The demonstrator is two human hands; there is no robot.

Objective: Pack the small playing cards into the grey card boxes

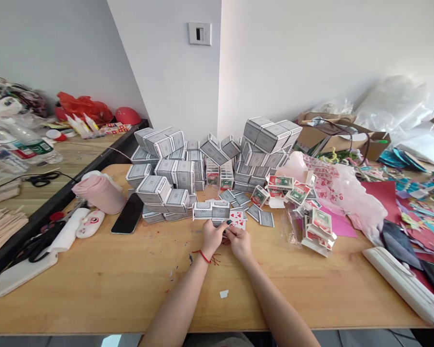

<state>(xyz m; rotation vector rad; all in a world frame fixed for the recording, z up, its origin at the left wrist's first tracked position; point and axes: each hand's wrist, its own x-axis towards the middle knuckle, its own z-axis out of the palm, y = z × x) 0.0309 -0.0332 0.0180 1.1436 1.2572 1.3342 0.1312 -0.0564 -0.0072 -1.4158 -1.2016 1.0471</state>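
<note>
My left hand and my right hand meet at the middle of the wooden table, fingers closed together on a small stack of playing cards with red hearts showing. A red string bracelet circles my left wrist. Just beyond my fingers lie two grey patterned card packs side by side, and loose face-down cards are scattered to the right. Behind them rises a big pile of grey card packs.
A black phone, a pink roll and a white case lie at left. Red-and-green card boxes and a pink plastic bag sit at right, beside coloured paper scraps. A second table holds bottles and scissors.
</note>
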